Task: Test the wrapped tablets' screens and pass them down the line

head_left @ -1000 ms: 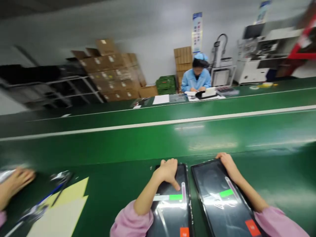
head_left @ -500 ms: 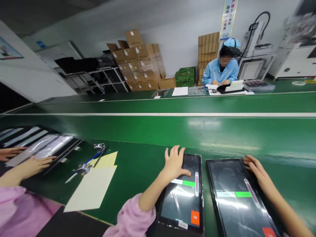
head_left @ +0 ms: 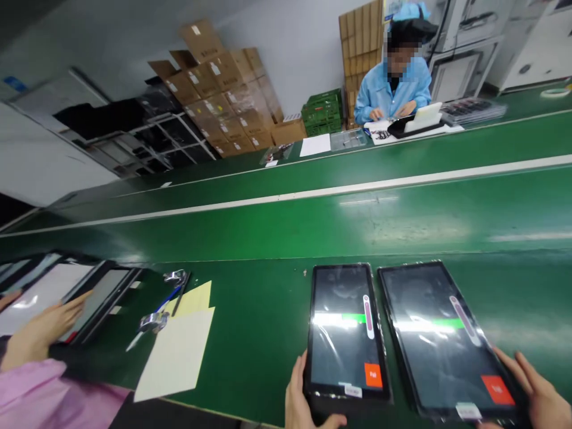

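Observation:
Two black-edged tablets with lit screens lie side by side on the green bench, a narrow gap between them. My left hand (head_left: 298, 396) grips the lower left corner of the left tablet (head_left: 344, 351), fingers along its side and thumb by the bottom edge. Around the lower right corner of the right tablet (head_left: 447, 357) curls my right hand (head_left: 538, 387), its thumb partly cut off by the frame. Each screen has a green bar, a slanted or upright slider and a red square low on the right. Small white labels sit at the bottom edges.
Yellow and cream paper sheets (head_left: 176, 351) lie left of the tablets, beside pens and shiny tape-like pieces (head_left: 154, 322). At far left, a co-worker's hand (head_left: 49, 325) in a pink sleeve touches more panels (head_left: 105, 298). Another person in blue (head_left: 393, 89) sits across the bench.
My left hand has come off the left screen down to its lower left corner. My right hand has slid from the right tablet's top edge to its lower right corner. The view has tilted.

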Demonstrator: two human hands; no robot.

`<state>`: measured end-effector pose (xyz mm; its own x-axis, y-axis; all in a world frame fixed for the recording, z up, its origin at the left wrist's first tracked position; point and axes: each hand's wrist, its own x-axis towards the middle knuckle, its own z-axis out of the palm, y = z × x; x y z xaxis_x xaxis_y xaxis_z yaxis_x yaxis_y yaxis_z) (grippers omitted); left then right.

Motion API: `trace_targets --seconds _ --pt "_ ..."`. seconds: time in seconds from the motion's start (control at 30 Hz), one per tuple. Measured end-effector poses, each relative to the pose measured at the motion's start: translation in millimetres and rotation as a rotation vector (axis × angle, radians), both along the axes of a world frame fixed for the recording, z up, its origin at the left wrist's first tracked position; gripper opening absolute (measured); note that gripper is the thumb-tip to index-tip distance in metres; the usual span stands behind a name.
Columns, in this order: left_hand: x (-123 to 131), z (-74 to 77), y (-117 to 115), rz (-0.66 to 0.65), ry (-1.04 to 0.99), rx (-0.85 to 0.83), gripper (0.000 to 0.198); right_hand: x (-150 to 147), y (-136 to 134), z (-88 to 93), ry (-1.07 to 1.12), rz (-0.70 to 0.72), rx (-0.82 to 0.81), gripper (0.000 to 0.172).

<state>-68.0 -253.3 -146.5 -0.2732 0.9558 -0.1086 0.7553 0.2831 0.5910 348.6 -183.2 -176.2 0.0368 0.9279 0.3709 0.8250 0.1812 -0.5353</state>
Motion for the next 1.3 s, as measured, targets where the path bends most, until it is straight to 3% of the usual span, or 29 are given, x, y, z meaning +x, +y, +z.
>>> trace_targets --seconds 0.13,0.3,0.43,0.5,0.6,0.67,0.77,0.87,0.93,1.1,1.17,1.3 --pt "4.7 12.8 13.2 0.045 0.054 -0.055 0.119 -20.3 7.7 23.4 -0.132 -0.005 0.003 0.091" --pt "6.5 24.8 30.3 0.032 0.009 -0.077 0.119 -40.0 14.7 40.0 -0.115 0.013 0.034 0.089" --pt "-5.1 23.8 37.8 0.022 -0.243 0.065 0.128 -36.1 16.3 55.1 -0.111 0.095 0.004 0.088" --pt "-17.1 27.3 52.0 0.011 -0.414 0.117 0.120 -32.6 23.6 69.5 -0.106 0.137 -0.007 0.084" --pt "-34.2 42.4 101.1 -0.038 -0.594 0.050 0.095 -32.0 54.4 97.1 -0.127 0.234 0.030 0.056" --pt "-38.3 55.9 149.0 -0.087 -0.638 -0.020 0.094 -36.9 87.5 114.6 -0.153 0.389 0.041 0.037" --pt "-32.1 71.9 218.1 -0.105 -0.598 -0.040 0.102 -51.4 136.6 132.0 -0.121 0.553 -0.018 0.038" --pt "-27.2 79.2 251.3 -0.212 -0.624 -0.062 0.110 -67.9 156.9 137.2 -0.079 0.587 0.004 0.046" --pt "-34.4 82.5 249.5 -0.386 -0.557 -0.121 0.122 -76.4 150.5 136.7 -0.068 0.678 0.047 0.048" --pt "-67.7 96.7 214.0 -0.881 -0.350 -0.361 0.148 -86.2 116.7 136.7 -0.120 0.928 -0.002 0.038" --pt "-69.5 101.9 204.1 -0.951 -0.309 -0.408 0.149 -88.3 110.0 138.3 -0.115 0.980 -0.049 0.035" --pt "-59.2 103.1 193.4 -0.901 -0.098 -0.419 0.153 -92.1 106.0 139.0 -0.130 1.046 -0.083 0.029"
